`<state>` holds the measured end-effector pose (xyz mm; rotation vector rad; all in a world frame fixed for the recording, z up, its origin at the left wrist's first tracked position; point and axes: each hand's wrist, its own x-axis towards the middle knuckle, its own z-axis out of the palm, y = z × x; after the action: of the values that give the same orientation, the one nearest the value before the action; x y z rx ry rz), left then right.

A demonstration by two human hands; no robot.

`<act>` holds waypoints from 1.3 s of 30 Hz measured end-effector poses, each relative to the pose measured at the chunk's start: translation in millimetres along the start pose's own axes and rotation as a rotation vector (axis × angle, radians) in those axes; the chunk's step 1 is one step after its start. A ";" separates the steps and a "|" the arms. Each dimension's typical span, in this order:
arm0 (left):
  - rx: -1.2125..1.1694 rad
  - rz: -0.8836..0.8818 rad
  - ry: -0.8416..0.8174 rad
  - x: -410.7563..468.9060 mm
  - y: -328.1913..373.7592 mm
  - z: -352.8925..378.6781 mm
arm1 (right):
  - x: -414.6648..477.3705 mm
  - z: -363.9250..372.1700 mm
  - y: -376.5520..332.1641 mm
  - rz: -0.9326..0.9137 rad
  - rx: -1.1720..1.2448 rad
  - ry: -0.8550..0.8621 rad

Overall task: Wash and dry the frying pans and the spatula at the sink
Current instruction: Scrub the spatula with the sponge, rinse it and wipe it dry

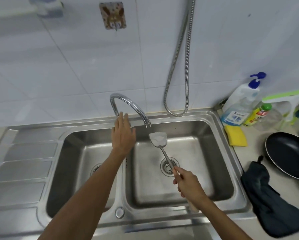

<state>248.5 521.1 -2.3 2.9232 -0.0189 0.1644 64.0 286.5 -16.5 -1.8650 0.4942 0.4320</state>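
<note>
Right basin point(206, 179) lies open below the faucet point(128, 104); bottles point(240, 104) seemingly crowd its right corner.

Left hand point(122, 134) reaches flat, fingers straight, to the base of the faucet point(128, 105); right hand point(188, 185), nearer than the spout, fist-gripped.

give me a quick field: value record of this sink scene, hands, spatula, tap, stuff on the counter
left hand: open, reaching to the tap
right hand: grips the spatula by its handle
spatula: blade under the spout, over the right basin
water: none visible
pan: black, on the counter at right
cloth: dark, beside the pan
sponge: yellow, by the soap bottle
</note>
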 end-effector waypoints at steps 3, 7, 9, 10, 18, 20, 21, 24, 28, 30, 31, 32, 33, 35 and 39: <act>0.029 0.046 -0.086 5.7 -3.6 0.3 | -0.7 -0.3 -1.7 -0.074 -0.108 0.043; 0.040 0.047 -0.072 5.7 -5.3 -6.1 | -1.3 -1.8 -0.5 -0.129 -0.265 0.039; 0.032 0.053 -0.062 2.6 -7.1 -7.4 | -1.4 0.2 1.0 -0.145 -0.300 0.035; 0.024 0.048 -0.051 0.8 -8.3 -5.8 | -1.3 1.1 1.5 -0.144 -0.296 0.035; -0.066 0.033 0.024 -25.6 -7.7 0.2 | -7.3 2.3 5.6 -0.187 -0.340 0.030; -0.037 0.010 -0.022 -28.1 -10.0 2.9 | -9.6 3.6 6.1 -0.200 -0.344 0.029; -0.021 0.005 -0.039 -27.9 -11.7 6.0 | -10.2 4.1 5.5 -0.202 -0.338 0.028; -0.021 0.008 -0.063 -28.7 -12.2 12.8 | -10.3 5.4 3.7 -0.207 -0.334 0.024; -0.037 0.012 -0.075 -32.9 -11.1 20.2 | -8.7 8.3 4.5 -0.212 -0.352 0.020; -0.041 0.024 -0.076 -32.5 -12.5 23.6 | -7.4 10.3 4.9 -0.204 -0.359 0.019; -0.050 0.029 -0.082 -31.6 -12.7 25.1 | -6.5 10.9 4.9 -0.203 -0.364 0.020; -0.063 0.033 -0.088 -30.9 -12.7 26.9 | -5.7 11.3 5.3 -0.205 -0.368 0.020; -0.073 0.036 -0.093 -30.2 -12.7 28.5 | -5.1 11.8 5.9 -0.206 -0.367 0.021; -0.071 0.041 -0.086 -26.3 -12.8 32.2 | -4.8 12.5 6.0 -0.205 -0.369 0.022; -0.044 0.079 -0.068 -4.1 -11.9 35.1 | -0.6 12.1 7.2 -0.199 -0.390 0.024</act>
<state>248.5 525.3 -39.4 2.8846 -0.1464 0.0757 58.9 295.7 -25.9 -2.2720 0.2455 0.3919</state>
